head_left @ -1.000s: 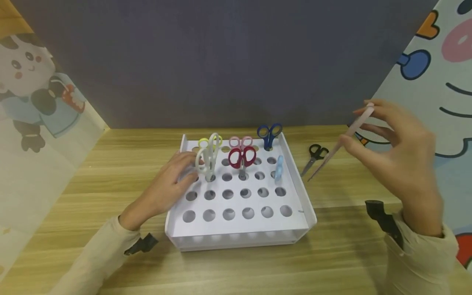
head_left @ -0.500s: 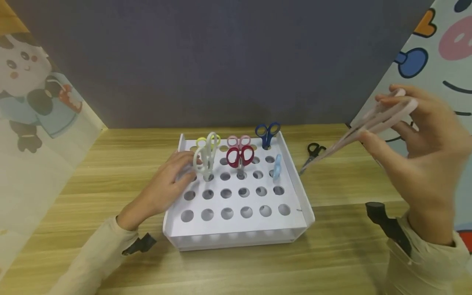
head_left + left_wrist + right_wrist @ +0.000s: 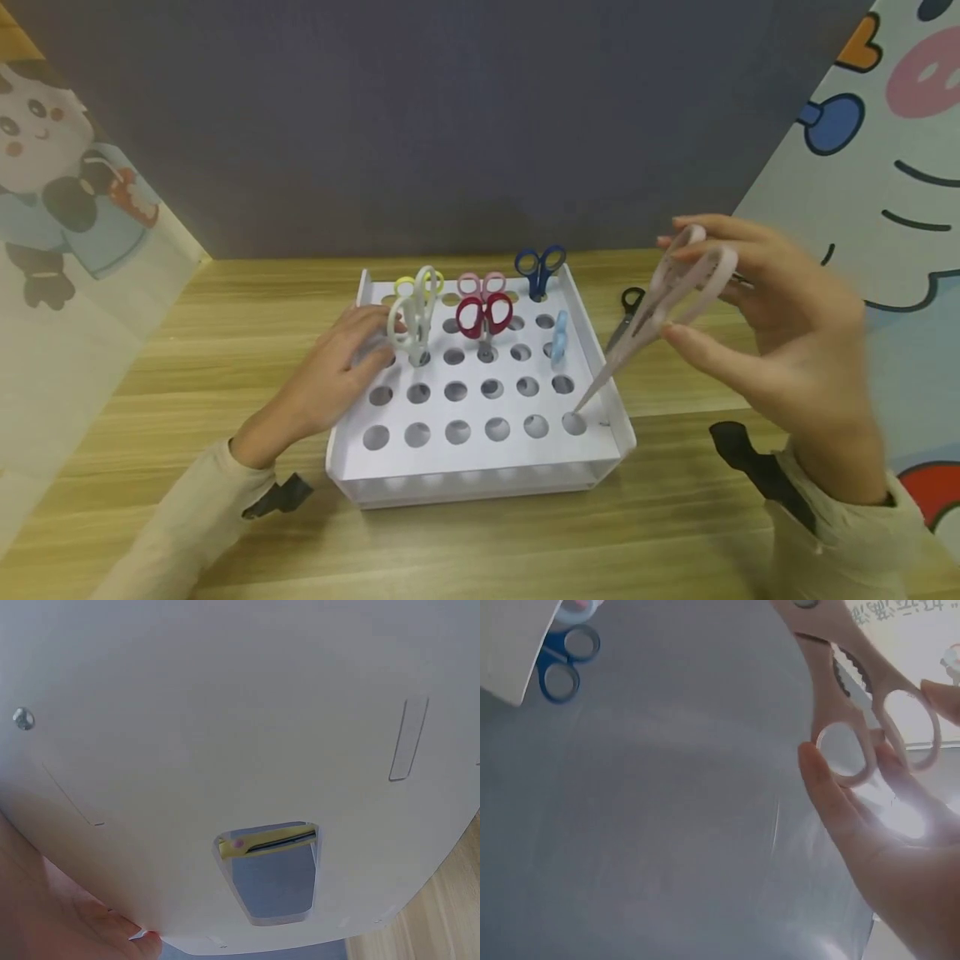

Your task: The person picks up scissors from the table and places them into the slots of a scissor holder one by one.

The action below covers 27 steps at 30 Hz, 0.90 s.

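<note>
In the head view, my right hand (image 3: pixel 787 333) pinches pale pink kitchen scissors (image 3: pixel 656 308) by their handle loops. The blades slant down and left, their tips at the front right hole of a white holed rack (image 3: pixel 442 457); whether they are inside is unclear. The right wrist view shows these scissors (image 3: pixel 829 671) with thumb and fingers at the loops. My left hand (image 3: pixel 318 383) grips the rack's left wall, its fingertips beside upright white scissors (image 3: pixel 411 321). In the left wrist view, fingers (image 3: pixel 112 930) lie at the edge of the rack's side panel (image 3: pixel 187 765).
Dark red scissors (image 3: pixel 485 315), pink scissors (image 3: pixel 482 286), yellow scissors (image 3: pixel 405 287), navy scissors (image 3: pixel 538 268) and light blue scissors (image 3: pixel 559 337) stand in the rack. Black-handled scissors (image 3: pixel 628 304) lie on the table right of it, partly hidden. A grey panel (image 3: pixel 450 125) rises behind.
My right hand first swung right and up with the pink scissors, then came left and down, bringing their tips to the front right hole. The left hand kept its place on the rack.
</note>
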Each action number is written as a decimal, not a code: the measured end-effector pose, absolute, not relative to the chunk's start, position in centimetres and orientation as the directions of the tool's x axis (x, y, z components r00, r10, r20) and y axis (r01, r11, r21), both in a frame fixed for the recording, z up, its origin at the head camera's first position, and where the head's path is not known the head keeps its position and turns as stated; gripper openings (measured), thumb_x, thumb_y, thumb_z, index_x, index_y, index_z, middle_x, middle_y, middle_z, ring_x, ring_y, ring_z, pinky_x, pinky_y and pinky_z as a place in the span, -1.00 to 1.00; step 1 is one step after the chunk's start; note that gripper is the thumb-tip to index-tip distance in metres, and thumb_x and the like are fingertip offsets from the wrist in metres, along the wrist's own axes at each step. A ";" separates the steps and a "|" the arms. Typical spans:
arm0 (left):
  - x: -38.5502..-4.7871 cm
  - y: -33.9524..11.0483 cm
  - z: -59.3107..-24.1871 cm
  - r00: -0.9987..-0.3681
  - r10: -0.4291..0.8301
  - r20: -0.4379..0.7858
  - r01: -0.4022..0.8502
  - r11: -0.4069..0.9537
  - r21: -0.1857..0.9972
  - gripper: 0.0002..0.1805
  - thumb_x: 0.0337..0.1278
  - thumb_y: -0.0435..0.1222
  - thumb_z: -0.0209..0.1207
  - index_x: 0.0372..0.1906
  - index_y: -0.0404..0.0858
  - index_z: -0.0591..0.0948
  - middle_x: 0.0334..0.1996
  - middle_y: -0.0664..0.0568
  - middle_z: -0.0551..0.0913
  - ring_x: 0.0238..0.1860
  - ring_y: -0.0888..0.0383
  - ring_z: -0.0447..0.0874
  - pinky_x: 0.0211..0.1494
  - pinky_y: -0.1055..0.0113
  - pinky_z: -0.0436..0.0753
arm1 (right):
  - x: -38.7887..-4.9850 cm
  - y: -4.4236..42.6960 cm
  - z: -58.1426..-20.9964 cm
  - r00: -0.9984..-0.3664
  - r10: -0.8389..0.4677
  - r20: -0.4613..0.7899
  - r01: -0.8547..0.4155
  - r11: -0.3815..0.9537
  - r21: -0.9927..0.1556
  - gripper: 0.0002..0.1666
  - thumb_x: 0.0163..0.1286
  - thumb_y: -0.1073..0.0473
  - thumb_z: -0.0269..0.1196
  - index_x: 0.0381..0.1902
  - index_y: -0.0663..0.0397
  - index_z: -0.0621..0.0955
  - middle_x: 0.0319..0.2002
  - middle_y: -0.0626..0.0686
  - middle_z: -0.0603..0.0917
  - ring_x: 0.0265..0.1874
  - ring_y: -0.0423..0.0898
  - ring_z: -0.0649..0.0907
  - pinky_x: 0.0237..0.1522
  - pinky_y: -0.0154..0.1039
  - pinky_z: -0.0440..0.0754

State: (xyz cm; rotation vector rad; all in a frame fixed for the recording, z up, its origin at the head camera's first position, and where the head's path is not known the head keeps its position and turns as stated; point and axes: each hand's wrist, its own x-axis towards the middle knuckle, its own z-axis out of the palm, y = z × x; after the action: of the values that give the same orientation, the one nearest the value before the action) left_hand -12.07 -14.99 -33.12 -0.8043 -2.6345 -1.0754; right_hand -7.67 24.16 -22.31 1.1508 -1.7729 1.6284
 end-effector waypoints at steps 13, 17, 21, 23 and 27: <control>-12.2 -14.9 -33.3 -0.821 0.425 0.381 0.570 0.574 0.588 -0.67 0.41 -0.30 0.01 0.13 -0.34 0.58 0.29 -0.20 0.50 0.44 -0.19 0.25 0.61 0.02 -0.15 | -6.7 21.5 -23.2 -0.586 -0.486 0.648 -0.809 0.400 -0.431 -0.41 0.00 0.30 0.54 0.05 0.27 0.66 0.20 0.18 0.57 0.14 -0.01 0.59 0.15 -0.35 0.59; -12.2 -14.9 -33.3 -0.810 0.432 0.397 0.586 0.559 0.587 -0.74 0.37 -0.34 0.04 0.05 -0.30 0.60 0.25 -0.17 0.54 0.42 -0.19 0.28 0.61 0.00 -0.15 | -6.2 21.1 -24.9 -0.602 -0.518 0.608 -0.793 0.478 -0.378 -0.48 0.11 0.02 0.50 0.04 0.02 0.68 0.22 0.06 0.57 0.13 -0.05 0.59 0.18 -0.43 0.52; -12.2 -14.9 -33.3 -0.804 0.431 0.411 0.595 0.555 0.581 -0.75 0.32 -0.38 0.06 0.02 -0.28 0.61 0.24 -0.16 0.55 0.41 -0.17 0.31 0.61 0.00 -0.14 | -6.0 20.9 -26.5 -0.604 -0.511 0.612 -0.792 0.468 -0.391 -0.51 0.16 -0.05 0.46 0.02 0.01 0.67 0.24 0.09 0.55 0.17 -0.03 0.57 0.26 -0.39 0.45; -12.2 -14.9 -33.3 -0.803 0.431 0.411 0.595 0.555 0.580 -0.75 0.32 -0.38 0.06 0.03 -0.27 0.61 0.24 -0.15 0.54 0.40 -0.16 0.32 0.61 0.00 -0.14 | -6.0 20.9 -27.0 -0.585 -0.493 0.644 -0.805 0.450 -0.387 -0.51 0.20 -0.10 0.43 -0.02 0.06 0.68 0.23 0.15 0.55 0.19 0.00 0.56 0.28 -0.36 0.45; -12.4 -14.9 -33.3 -0.806 0.432 0.405 0.591 0.554 0.587 -0.74 0.34 -0.37 0.04 0.04 -0.27 0.61 0.24 -0.16 0.54 0.40 -0.16 0.32 0.61 -0.01 -0.15 | -6.0 21.2 -27.6 -0.574 -0.478 0.665 -0.814 0.420 -0.400 -0.51 0.26 -0.17 0.37 -0.06 0.08 0.68 0.23 0.18 0.55 0.24 0.04 0.52 0.31 -0.33 0.44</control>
State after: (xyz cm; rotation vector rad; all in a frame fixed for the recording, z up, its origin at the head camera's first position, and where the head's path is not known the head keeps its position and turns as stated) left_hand -12.37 -14.94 -33.30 -0.8606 -2.5751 -1.0923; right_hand -6.00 21.20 -27.63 1.0963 -2.2258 0.9933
